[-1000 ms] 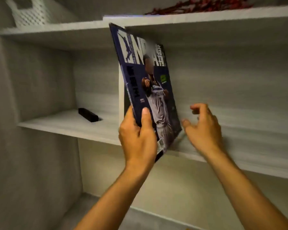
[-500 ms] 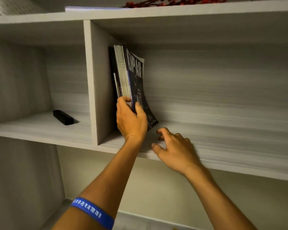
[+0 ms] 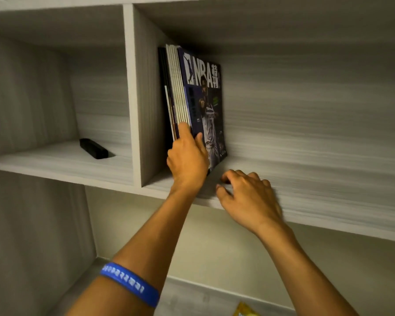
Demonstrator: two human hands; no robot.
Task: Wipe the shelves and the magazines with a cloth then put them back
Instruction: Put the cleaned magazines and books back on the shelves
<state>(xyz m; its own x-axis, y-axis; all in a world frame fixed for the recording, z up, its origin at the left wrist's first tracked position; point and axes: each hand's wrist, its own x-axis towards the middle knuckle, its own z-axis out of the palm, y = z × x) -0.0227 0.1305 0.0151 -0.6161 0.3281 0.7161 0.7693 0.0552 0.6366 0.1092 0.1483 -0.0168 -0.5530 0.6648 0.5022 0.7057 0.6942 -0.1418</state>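
Now that the magazines (image 3: 192, 96) stand upright against the divider (image 3: 141, 99), off its right face, the left hand (image 3: 187, 160) pinches their lower edge; the right hand (image 3: 249, 197), loosely curled and empty, rests beside them, so replacing looks nearly done.

stack of glossy magazines (image 3: 187, 96), dark blue nba cover outermost, standing upright against the divider on the pale woodgrain shelf (image 3: 306, 179).
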